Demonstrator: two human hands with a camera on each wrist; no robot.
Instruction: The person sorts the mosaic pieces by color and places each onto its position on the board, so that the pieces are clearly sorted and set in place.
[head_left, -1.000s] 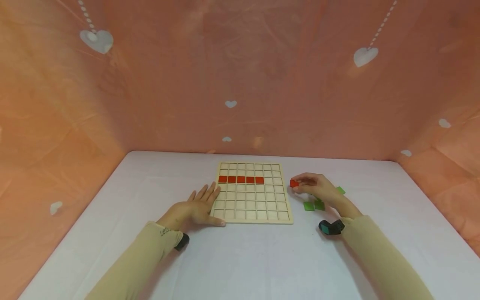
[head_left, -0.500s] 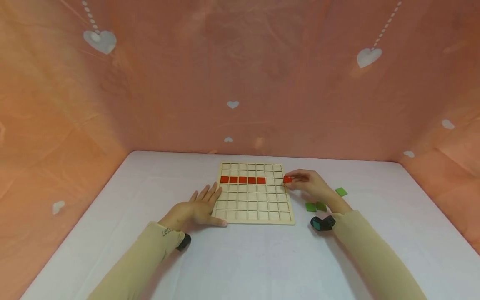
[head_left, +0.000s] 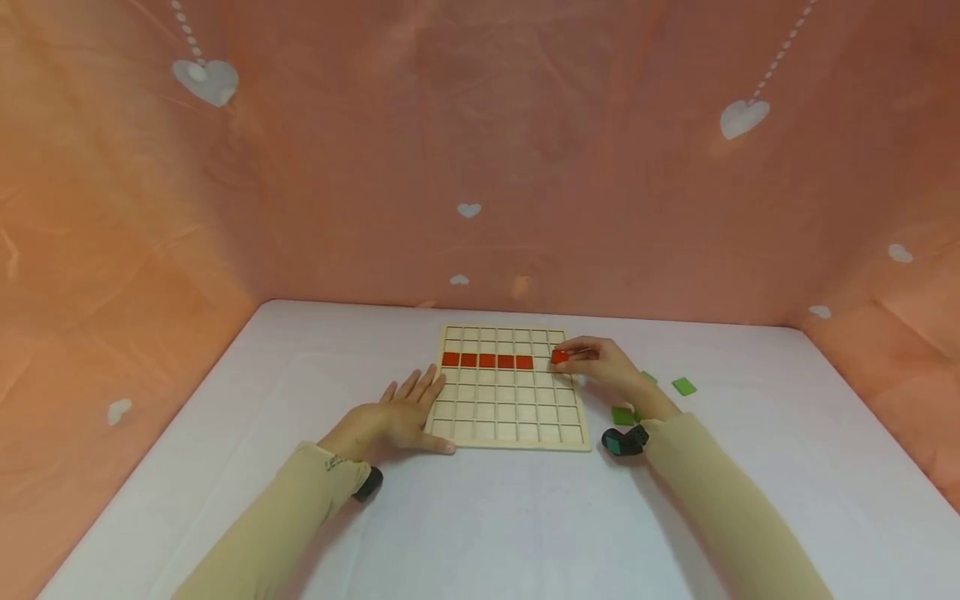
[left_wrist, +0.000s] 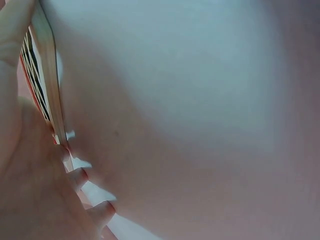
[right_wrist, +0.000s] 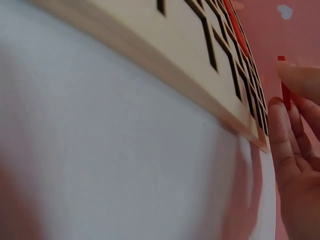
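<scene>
Now brings red tile, pinched in right-hand grip, from outside board to above its two-o'clock side, aligned with red row, apparently unseated. Spreads left hand along nine-o'clock edge.

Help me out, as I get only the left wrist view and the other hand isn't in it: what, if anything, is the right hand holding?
Observer: The right hand pinches a red tile between thumb and fingers.
Operator: I see the board only at a steep slant. How many tiles are set in it?
Observer: Five red tiles lie side by side in one row.
Operator: Anything lying to the right of it?
Observer: Yes, green tiles lie on the table there, some partly hidden in the head view.
</scene>
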